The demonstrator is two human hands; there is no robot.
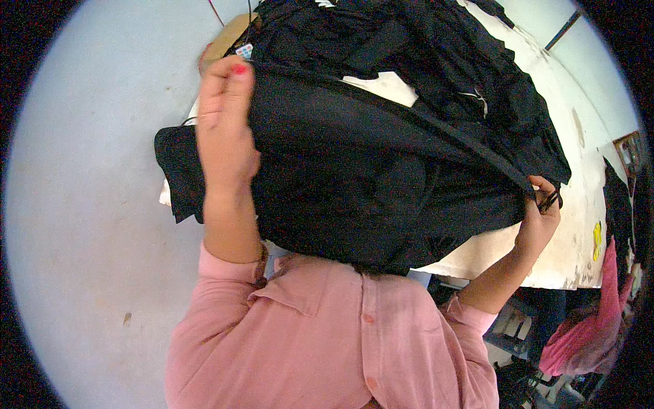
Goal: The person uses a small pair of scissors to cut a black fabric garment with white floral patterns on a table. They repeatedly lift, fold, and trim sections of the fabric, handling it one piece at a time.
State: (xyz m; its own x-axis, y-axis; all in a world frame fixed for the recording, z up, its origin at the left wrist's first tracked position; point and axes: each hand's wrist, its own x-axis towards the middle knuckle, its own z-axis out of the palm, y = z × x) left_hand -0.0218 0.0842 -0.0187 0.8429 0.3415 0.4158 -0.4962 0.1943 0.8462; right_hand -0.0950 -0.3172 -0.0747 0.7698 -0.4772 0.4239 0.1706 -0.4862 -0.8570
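A wide piece of black cloth (pixel 340 163) hangs stretched between my two hands, in front of my body and over the near side of the table. My left hand (pixel 228 129) is raised at its far left corner. Its fingers are pressed together on the cloth's edge, slightly smeared. At the right end, my right hand (pixel 541 208) grips the cloth with bent fingers, and a thin dark loop sticks out beside them. A thick folded band runs along the far edge from hand to hand. What kind of garment this is, I cannot tell.
More black clothes (pixel 422 41) lie heaped on the far part of the pale, stained table (pixel 490 255). Another black cloth piece (pixel 180 170) hangs at the left. A yellow item (pixel 597 240) lies near the right edge. Pink cloth (pixel 586 334) is visible at the lower right.
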